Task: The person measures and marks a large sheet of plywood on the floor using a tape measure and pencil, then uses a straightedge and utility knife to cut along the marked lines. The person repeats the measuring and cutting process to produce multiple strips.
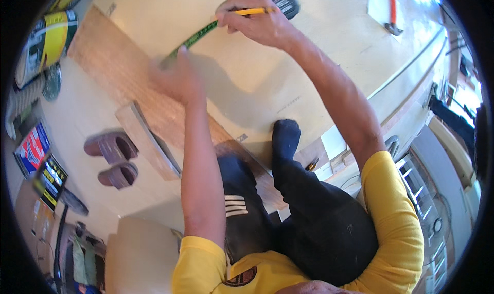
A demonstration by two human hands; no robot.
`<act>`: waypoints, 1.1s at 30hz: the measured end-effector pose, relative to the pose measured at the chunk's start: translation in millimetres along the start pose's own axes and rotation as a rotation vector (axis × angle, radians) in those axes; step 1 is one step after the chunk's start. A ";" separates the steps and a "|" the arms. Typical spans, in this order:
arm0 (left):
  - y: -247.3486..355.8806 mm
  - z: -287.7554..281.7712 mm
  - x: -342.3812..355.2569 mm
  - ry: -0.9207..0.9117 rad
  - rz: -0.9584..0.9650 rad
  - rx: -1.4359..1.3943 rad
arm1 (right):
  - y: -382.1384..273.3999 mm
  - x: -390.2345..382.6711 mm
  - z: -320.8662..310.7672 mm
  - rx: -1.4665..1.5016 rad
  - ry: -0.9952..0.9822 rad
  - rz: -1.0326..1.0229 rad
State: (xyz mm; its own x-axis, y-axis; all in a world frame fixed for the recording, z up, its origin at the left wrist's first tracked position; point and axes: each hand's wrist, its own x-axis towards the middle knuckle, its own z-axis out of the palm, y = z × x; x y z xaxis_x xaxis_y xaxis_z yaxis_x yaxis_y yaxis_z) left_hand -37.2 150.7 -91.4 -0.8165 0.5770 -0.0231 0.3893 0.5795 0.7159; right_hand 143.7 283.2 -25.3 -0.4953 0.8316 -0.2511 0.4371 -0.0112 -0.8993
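Observation:
A green measuring tape (pixel 199 35) stretches in a slight curve between my two hands, above a pale board. My left hand (pixel 180 82) holds its lower-left end, over the edge of a brown wooden plank (pixel 110 49); motion smears these fingers, though the thumb shows against the tape. My right hand (pixel 260 29) is closed around the other end of the strip. A yellow pencil (pixel 252 11) is also in that hand, lying across the fingers. Just beyond the right wrist sits a black, block-shaped object (pixel 284 2) whose kind I cannot make out.
The large pale board (pixel 319 62) lies under my foot (pixel 286 132). A short wooden piece (pixel 146 139) rests beside the plank, near brown sandals (pixel 112 147). An orange-handled hammer (pixel 393 11) lies far right. Yellow-and-green containers (pixel 49 41) stand at left; a standing fan (pixel 429 222) is at right.

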 end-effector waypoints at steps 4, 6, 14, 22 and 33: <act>-19.2 4.3 6.4 0.033 0.121 -0.004 | 14.7 -4.0 -53.7 -0.543 0.460 -0.446; -21.5 3.8 11.9 -0.196 0.033 -0.193 | 28.8 -11.0 -56.7 -0.830 0.211 0.009; 2.7 -66.4 4.4 -0.247 0.116 -0.180 | 17.0 -67.0 -13.9 -0.615 0.311 -0.505; 17.9 -183.6 -106.0 -0.768 0.624 -0.168 | -39.5 -245.8 38.3 -0.335 0.218 -0.227; -198.1 -218.0 -21.3 -0.359 0.372 0.498 | 138.6 -575.8 -4.5 -0.609 1.058 1.017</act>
State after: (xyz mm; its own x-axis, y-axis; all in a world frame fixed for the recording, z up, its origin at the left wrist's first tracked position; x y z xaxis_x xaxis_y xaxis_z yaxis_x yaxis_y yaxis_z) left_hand -189.9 -101.9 -80.5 -0.4345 0.8915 -0.1283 0.8328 0.4519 0.3197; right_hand 492.8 -194.7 -3.8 0.7883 0.6135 -0.0468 0.5972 -0.7812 -0.1822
